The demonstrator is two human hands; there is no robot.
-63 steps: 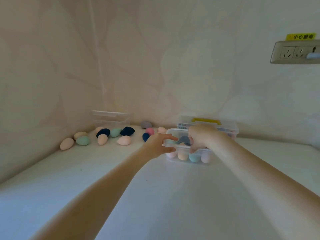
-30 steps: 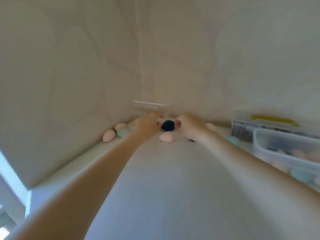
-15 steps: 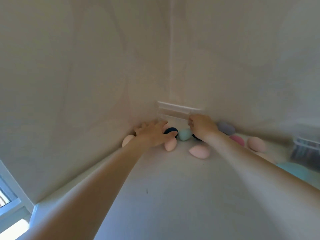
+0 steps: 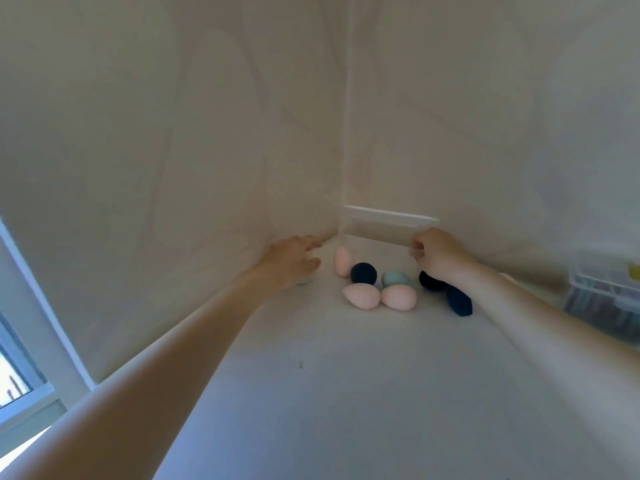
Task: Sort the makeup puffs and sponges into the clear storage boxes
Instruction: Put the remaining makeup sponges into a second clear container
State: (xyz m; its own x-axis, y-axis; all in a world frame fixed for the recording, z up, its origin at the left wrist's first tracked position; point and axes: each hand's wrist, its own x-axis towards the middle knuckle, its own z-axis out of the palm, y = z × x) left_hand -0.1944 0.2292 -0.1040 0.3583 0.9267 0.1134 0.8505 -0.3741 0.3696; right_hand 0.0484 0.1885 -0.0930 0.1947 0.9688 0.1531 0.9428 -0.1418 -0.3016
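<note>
A clear empty storage box (image 4: 384,230) stands in the far corner of the white table. My right hand (image 4: 438,252) grips its right front edge, fingers curled round the rim. My left hand (image 4: 292,259) reaches along the left wall with fingers spread, just left of the box, and holds nothing. In front of the box lie several egg-shaped sponges: pink sponges (image 4: 362,295) (image 4: 398,296) (image 4: 343,261), a navy sponge (image 4: 363,273), a teal sponge (image 4: 396,278). Two more navy sponges (image 4: 459,301) (image 4: 429,281) lie partly under my right wrist.
Walls close in on the left and behind the box. At the right edge stands a clear box (image 4: 604,299) with dark contents and a yellow part. A window frame (image 4: 24,341) shows at lower left. The white tabletop (image 4: 346,393) stretches toward me.
My view has swung left from the filled boxes to the corner. My right hand has taken hold of the empty box's right edge. My left hand moved from the sponges toward the left wall.
</note>
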